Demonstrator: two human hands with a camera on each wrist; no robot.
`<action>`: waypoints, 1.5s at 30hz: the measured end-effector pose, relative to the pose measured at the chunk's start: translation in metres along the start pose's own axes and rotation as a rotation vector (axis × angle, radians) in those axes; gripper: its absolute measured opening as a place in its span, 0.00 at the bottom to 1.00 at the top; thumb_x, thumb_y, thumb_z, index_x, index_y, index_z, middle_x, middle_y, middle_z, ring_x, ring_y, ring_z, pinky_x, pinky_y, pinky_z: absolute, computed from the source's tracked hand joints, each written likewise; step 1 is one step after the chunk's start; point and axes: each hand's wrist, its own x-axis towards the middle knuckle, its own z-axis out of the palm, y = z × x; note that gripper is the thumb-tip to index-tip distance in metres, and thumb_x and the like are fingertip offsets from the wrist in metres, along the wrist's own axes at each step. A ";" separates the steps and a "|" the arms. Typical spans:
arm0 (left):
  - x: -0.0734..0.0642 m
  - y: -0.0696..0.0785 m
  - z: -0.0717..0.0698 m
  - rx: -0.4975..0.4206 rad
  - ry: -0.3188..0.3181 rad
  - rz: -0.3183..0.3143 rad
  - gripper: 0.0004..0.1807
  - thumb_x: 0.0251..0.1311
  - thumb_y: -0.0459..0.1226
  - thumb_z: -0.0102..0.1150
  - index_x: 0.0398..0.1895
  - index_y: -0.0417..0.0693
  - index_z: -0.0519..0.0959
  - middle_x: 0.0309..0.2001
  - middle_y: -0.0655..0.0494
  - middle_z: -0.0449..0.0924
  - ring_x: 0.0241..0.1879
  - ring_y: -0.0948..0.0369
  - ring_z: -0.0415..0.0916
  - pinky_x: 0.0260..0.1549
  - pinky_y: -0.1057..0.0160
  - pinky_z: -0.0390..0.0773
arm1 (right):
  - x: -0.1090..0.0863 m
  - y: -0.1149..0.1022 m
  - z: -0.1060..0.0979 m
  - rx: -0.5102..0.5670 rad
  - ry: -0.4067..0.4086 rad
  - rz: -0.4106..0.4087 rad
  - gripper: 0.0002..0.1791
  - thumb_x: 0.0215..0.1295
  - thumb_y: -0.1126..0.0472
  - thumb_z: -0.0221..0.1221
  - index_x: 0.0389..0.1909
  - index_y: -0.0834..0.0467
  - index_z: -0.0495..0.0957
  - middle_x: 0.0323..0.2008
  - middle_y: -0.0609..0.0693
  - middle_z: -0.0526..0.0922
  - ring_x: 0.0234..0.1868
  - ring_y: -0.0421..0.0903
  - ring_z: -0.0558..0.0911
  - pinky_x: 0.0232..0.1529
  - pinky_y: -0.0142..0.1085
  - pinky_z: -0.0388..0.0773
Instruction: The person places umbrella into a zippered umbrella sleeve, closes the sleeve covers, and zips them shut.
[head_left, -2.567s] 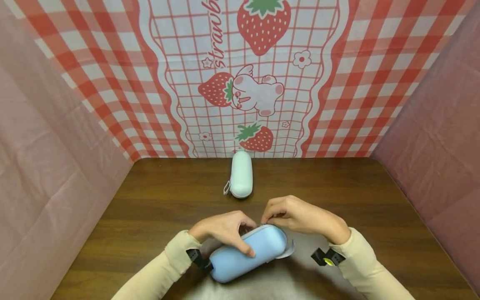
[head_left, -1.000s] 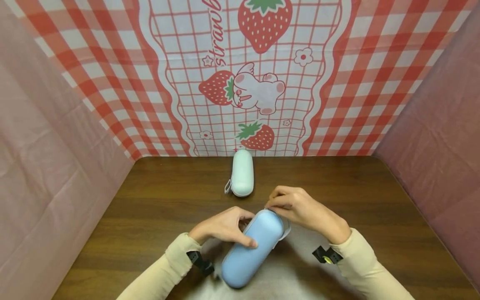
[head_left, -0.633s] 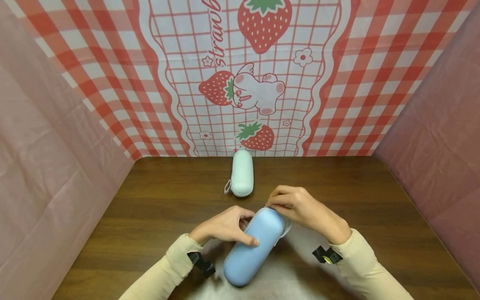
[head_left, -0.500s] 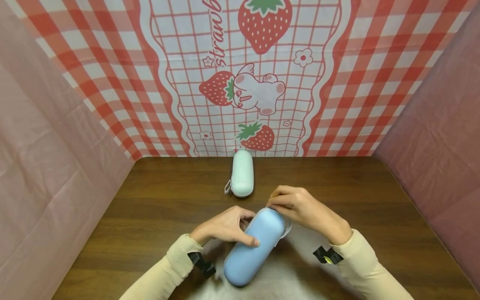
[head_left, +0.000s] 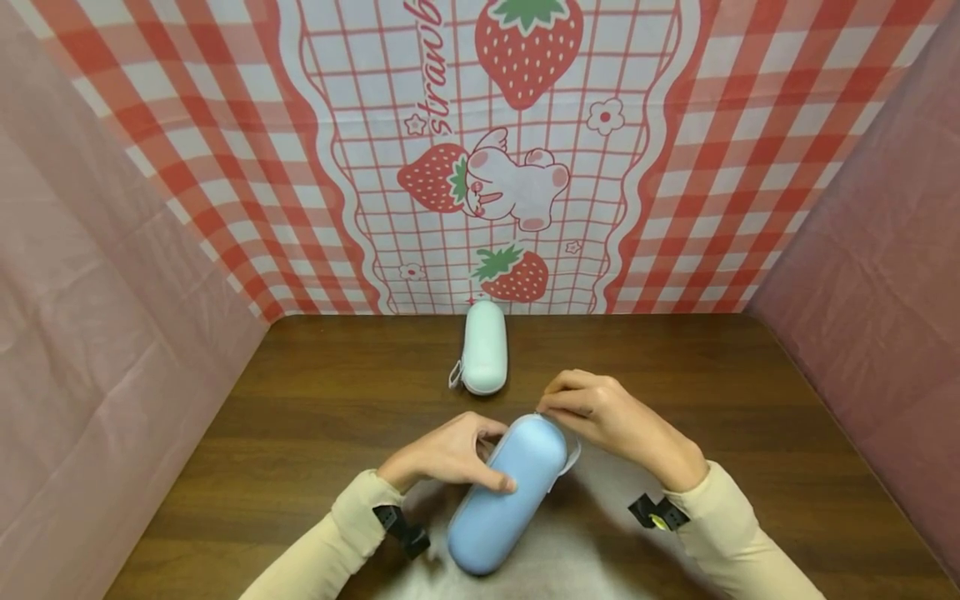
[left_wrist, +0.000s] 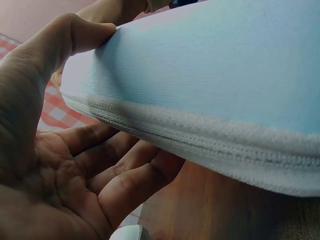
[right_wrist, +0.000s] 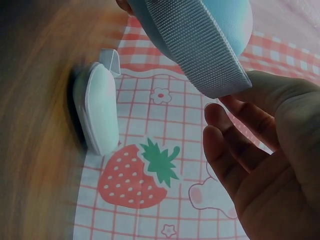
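A light blue zippered case [head_left: 510, 500] is held at a slant in my left hand [head_left: 453, 450], thumb on top and fingers underneath. In the left wrist view, the case's pale zipper [left_wrist: 200, 142] runs shut along the visible edge, above the left fingers [left_wrist: 135, 170]. My right hand [head_left: 611, 412] pinches a small zipper pull at the case's far end; in the right wrist view a wide grey strap [right_wrist: 200, 50] covers the pinch. That strap loops off the case's right side. Farther back, a smaller mint green case [head_left: 485, 346] lies on the table with its loop at the left.
The brown wooden table [head_left: 337, 375] meets a red and white strawberry-print cloth [head_left: 517, 192] at the back. Pinkish cloth hangs at the left side [head_left: 112, 317] and the right side [head_left: 870, 292]. A greyish-white patch [head_left: 585, 550] lies beneath the case.
Over the earlier frames, the blue case has swung from lying more sideways to pointing more away from me, and my right hand has risen slightly with it. During the last half second little moves.
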 end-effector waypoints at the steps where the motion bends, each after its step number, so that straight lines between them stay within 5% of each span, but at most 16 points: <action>1: 0.000 0.000 0.000 0.000 0.000 0.000 0.28 0.51 0.43 0.76 0.56 0.44 0.83 0.39 0.64 0.87 0.34 0.68 0.86 0.37 0.65 0.86 | 0.000 0.000 0.000 0.004 0.003 0.000 0.12 0.56 0.76 0.71 0.39 0.60 0.89 0.40 0.48 0.85 0.40 0.42 0.86 0.41 0.23 0.81; 35: -0.006 -0.009 -0.011 -0.156 0.080 0.078 0.30 0.52 0.35 0.75 0.61 0.38 0.80 0.46 0.47 0.89 0.38 0.61 0.88 0.42 0.60 0.87 | 0.000 0.001 -0.006 0.013 0.143 -0.042 0.15 0.49 0.80 0.71 0.37 0.62 0.89 0.36 0.50 0.86 0.34 0.41 0.85 0.34 0.23 0.79; 45: -0.004 -0.014 -0.012 -0.280 0.022 0.142 0.35 0.54 0.39 0.77 0.62 0.28 0.76 0.49 0.33 0.86 0.44 0.61 0.88 0.46 0.56 0.87 | -0.003 0.000 -0.004 0.102 0.151 0.027 0.18 0.50 0.82 0.70 0.39 0.60 0.89 0.38 0.49 0.87 0.37 0.42 0.86 0.38 0.24 0.80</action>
